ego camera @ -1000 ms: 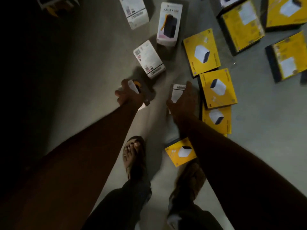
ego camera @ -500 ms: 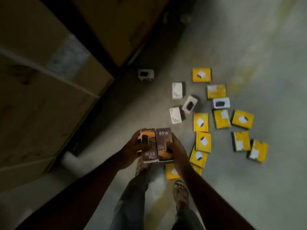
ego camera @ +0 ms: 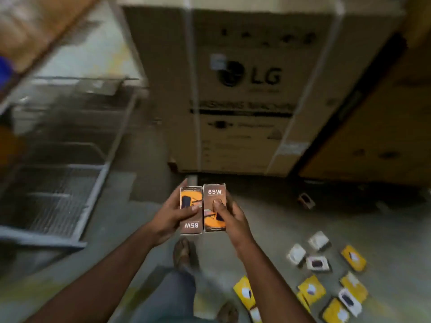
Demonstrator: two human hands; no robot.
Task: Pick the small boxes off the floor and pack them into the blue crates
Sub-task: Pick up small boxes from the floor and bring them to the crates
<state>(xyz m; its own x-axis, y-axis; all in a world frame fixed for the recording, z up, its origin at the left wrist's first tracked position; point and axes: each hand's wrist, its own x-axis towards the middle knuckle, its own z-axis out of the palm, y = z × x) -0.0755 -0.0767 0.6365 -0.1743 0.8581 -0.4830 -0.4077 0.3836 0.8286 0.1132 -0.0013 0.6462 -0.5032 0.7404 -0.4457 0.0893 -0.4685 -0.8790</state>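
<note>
I hold two small brown and orange boxes marked 65W side by side in front of me. My left hand (ego camera: 171,215) grips the left box (ego camera: 190,206), which is upside down. My right hand (ego camera: 229,214) grips the right box (ego camera: 214,199), thumb pressed on its front. Several yellow boxes (ego camera: 311,290) and white boxes (ego camera: 318,263) lie scattered on the concrete floor at the lower right. A blurred blue shape (ego camera: 4,68) shows at the far left edge; I cannot tell if it is a crate.
A large LG washing machine carton (ego camera: 245,89) stands straight ahead, with another brown carton (ego camera: 373,127) to its right. A grey metal wire rack (ego camera: 58,159) fills the left. One small box (ego camera: 306,200) lies alone near the cartons. My feet are below my hands.
I went from bending over the floor and taking up two boxes to standing with both in hand. The view has swung left, so the scattered boxes now sit at the lower right.
</note>
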